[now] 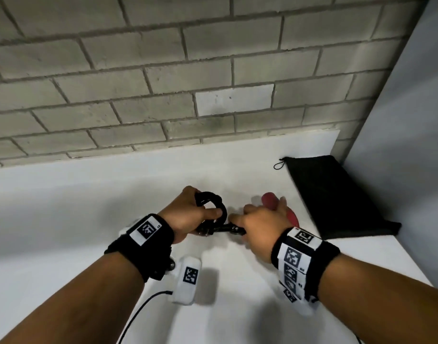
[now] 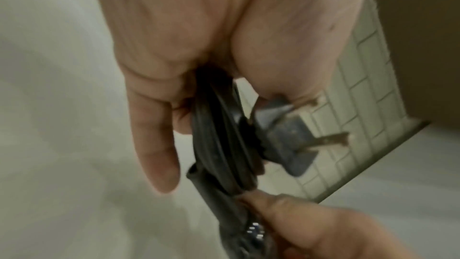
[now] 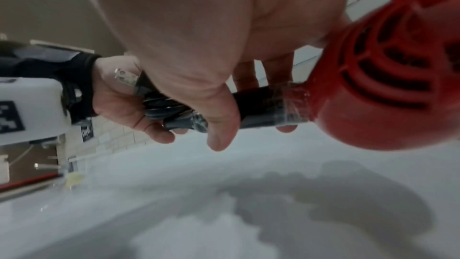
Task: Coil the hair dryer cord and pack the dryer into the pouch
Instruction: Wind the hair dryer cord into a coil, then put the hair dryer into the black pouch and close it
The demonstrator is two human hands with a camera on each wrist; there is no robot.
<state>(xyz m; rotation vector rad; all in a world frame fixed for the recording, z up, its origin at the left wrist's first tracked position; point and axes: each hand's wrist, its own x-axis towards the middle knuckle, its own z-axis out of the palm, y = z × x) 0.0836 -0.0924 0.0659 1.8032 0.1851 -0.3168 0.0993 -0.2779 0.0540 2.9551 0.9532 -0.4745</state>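
Observation:
My left hand (image 1: 188,214) grips the coiled black cord (image 1: 214,207) of the hair dryer above the white table. The coil (image 2: 224,145) runs through my palm, and the plug (image 2: 286,141) with its two prongs sticks out beside it. My right hand (image 1: 260,219) holds the dryer's black handle (image 3: 261,105). The red dryer head (image 3: 385,78) with its vent grille points right, and in the head view a bit of the red dryer (image 1: 270,199) shows past my fingers. The flat black pouch (image 1: 337,194) lies at the back right of the table.
The white table (image 1: 89,199) meets a grey brick wall (image 1: 163,70) at the back and a plain panel (image 1: 406,145) on the right. A thin black cable (image 1: 138,311) from my wrist device trails across the near edge.

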